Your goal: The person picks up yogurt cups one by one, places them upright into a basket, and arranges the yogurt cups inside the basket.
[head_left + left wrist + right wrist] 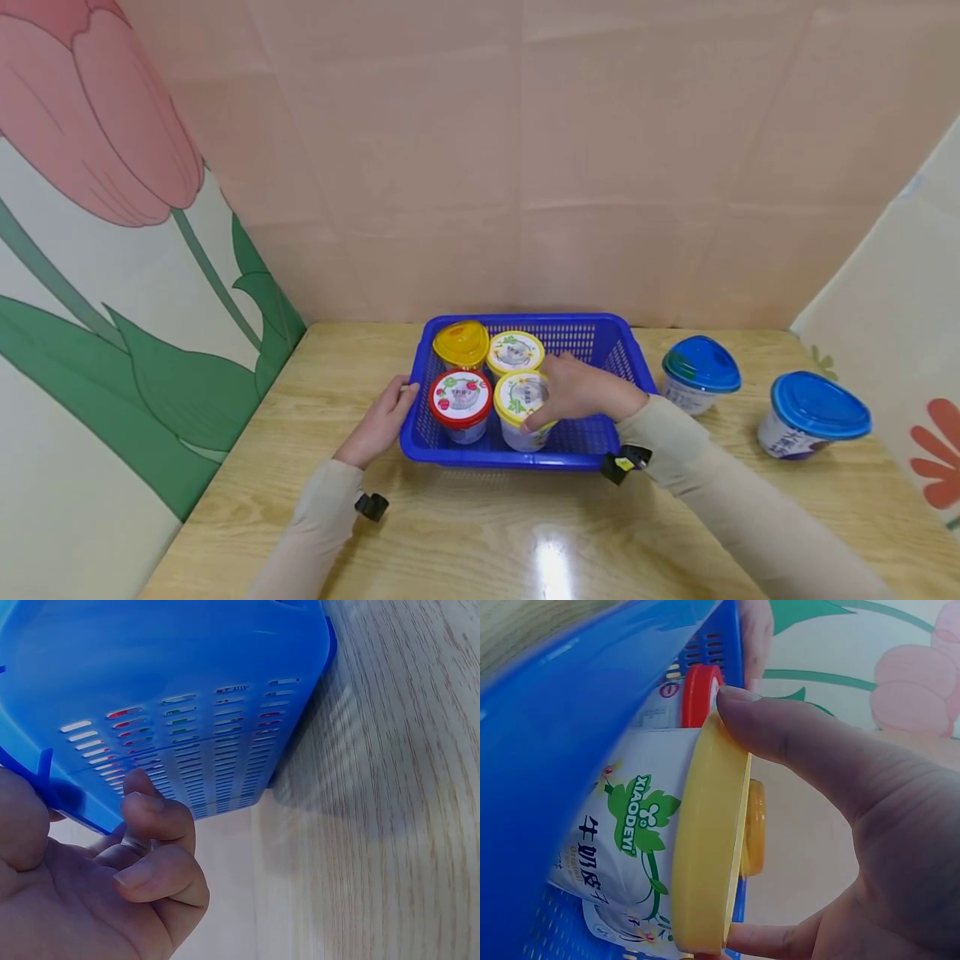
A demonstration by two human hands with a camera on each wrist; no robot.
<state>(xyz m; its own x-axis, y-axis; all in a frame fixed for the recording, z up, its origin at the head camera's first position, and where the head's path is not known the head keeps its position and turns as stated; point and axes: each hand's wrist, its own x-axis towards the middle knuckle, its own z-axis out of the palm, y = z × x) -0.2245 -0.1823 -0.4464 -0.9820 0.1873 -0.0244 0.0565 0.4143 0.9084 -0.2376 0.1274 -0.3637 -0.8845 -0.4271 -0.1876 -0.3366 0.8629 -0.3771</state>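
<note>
A blue plastic basket [517,458] with slotted walls stands on the table. My left hand [384,421] grips its left rim, the thumb over the edge and the fingers curled below, against the outer wall [187,742]. My right hand [588,390] reaches in over the right side and holds the front yellow-lidded yogurt cup [656,825] by its lid, thumb on one side and fingers on the other. This cup is upright in the basket. Around it are a red-lidded cup [460,400], another yellow-lidded cup [516,352] and a cup with a domed orange-yellow lid [461,343].
Two cups with domed blue lids, one nearer the basket [701,367] and one farther right [817,408], stand on the wooden table [450,542]. A pinkish wall covering [517,167] rises behind the basket, with flower-patterned panels [105,333] at the sides.
</note>
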